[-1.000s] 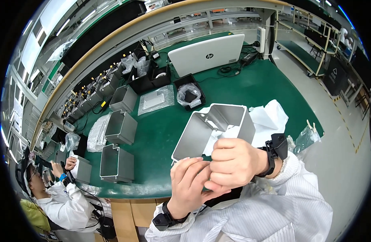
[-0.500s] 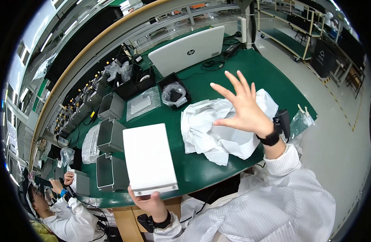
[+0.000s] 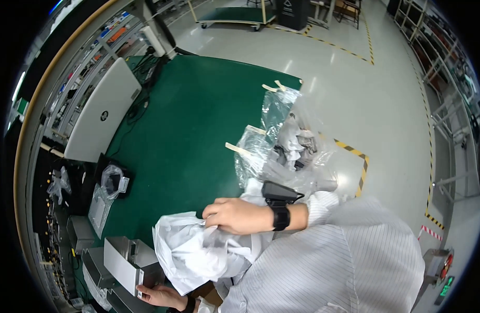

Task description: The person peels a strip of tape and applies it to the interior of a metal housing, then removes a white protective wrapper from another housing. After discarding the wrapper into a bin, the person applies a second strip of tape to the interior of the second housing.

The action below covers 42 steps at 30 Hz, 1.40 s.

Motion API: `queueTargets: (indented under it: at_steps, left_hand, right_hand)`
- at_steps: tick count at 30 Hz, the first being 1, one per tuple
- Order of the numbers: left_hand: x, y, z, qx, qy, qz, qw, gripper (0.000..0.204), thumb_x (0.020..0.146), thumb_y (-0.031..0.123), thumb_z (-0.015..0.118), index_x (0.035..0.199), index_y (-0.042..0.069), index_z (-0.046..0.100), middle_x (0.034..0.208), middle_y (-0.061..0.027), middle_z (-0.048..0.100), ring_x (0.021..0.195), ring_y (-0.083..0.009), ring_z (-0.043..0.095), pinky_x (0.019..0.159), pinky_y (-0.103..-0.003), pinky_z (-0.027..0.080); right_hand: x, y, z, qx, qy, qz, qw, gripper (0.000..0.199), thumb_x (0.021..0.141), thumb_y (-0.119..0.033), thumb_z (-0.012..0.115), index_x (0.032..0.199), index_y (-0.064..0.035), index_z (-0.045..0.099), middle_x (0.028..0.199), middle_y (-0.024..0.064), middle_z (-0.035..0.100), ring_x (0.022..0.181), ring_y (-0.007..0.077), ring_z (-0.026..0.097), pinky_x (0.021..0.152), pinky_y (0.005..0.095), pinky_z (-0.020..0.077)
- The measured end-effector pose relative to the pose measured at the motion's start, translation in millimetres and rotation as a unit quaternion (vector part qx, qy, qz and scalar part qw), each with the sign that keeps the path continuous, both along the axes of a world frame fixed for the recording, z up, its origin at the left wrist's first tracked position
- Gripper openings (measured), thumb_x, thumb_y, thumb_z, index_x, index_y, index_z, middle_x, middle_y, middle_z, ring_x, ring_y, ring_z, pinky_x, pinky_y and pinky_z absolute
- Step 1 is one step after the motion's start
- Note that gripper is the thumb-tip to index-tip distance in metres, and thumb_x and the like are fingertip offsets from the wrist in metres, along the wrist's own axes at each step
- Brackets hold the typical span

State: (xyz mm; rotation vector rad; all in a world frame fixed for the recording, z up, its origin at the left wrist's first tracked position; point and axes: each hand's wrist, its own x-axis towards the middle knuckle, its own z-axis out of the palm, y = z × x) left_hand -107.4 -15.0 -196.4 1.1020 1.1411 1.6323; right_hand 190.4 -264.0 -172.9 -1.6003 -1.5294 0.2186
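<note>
A white box-shaped metal casing [image 3: 120, 266] stands tilted near the front left of the table. My left hand [image 3: 164, 297] grips its lower edge, fingers wrapped round the end. A crumpled white sheet [image 3: 190, 253], paper-like or thin foam, is bunched up to the right of the casing, against the table's front edge. The fingers of my right hand [image 3: 237, 215] are closed on the top of this sheet. Part of the sheet lies hidden under that hand and wrist.
Clear plastic bags [image 3: 274, 115] are taped along the table's right edge, one bulging with crumpled waste. A white laptop [image 3: 104, 112] stands at the left, near a black bin [image 3: 122, 180] lined with plastic. Grey open housings [image 3: 96, 266] line the front left. A cart [image 3: 235, 15] stands beyond.
My view has swung to the right. My right hand, spread in the air before, has come down and closed on the white sheet. The left hand still holds the casing.
</note>
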Motion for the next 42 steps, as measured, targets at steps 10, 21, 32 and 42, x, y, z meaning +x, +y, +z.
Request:
queueTargets:
  at_steps: [10, 21, 32, 42]
  left_hand:
    - [25.4, -62.8, 63.8, 0.346, 0.264, 0.134, 0.89, 0.06, 0.099, 0.036, 0.065, 0.143, 0.009, 0.035, 0.145, -0.015, 0.04, 0.127, -0.0315, 0.046, 0.106, -0.045, 0.037]
    - [290.6, -222.9, 34.3, 0.531, 0.54, -0.552, 0.349, 0.064, 0.083, 0.005, 0.065, 0.144, 0.015, 0.049, 0.15, -0.0197, 0.043, 0.068, -0.0238, 0.066, 0.062, -0.034, 0.057]
    - [309.6, -219.4, 5.7, 0.561, 0.501, -0.593, 0.286, 0.007, 0.081, 0.01, 0.061, 0.081, 0.008, 0.054, 0.083, -0.0067, 0.055, 0.059, -0.0215, 0.065, 0.052, -0.031, 0.055]
    - [317.2, -211.9, 10.2, 0.471, 0.413, -0.707, 0.329, 0.008, 0.08, 0.011, 0.06, 0.083, 0.008, 0.054, 0.083, -0.007, 0.049, 0.05, -0.0197, 0.058, 0.045, -0.033, 0.05]
  right_hand:
    - [99.1, -370.3, -1.4, 0.143, 0.241, -0.684, 0.674, 0.043, 0.089, 0.002, 0.064, 0.131, 0.0027, 0.054, 0.108, 0.0081, 0.064, 0.102, 0.0177, 0.062, 0.089, 0.0314, 0.0501]
    - [147.3, -167.1, -180.8, -0.004, -0.156, -0.484, 0.861, 0.039, 0.079, -0.016, 0.074, 0.117, -0.0106, 0.065, 0.136, 0.0164, 0.049, 0.125, 0.0357, 0.047, 0.101, 0.0426, 0.0435]
    - [159.9, -65.3, -243.3, -0.396, -0.231, -0.072, 0.886, 0.074, 0.065, -0.036, 0.082, 0.129, -0.0084, 0.058, 0.142, 0.0171, 0.048, 0.144, 0.0413, 0.029, 0.112, 0.058, 0.0276]
    - [150.9, -52.2, -285.0, -0.381, -0.117, 0.017, 0.917, 0.065, 0.067, -0.032, 0.08, 0.125, -0.0087, 0.061, 0.138, 0.0162, 0.051, 0.14, 0.0407, 0.034, 0.109, 0.0562, 0.0314]
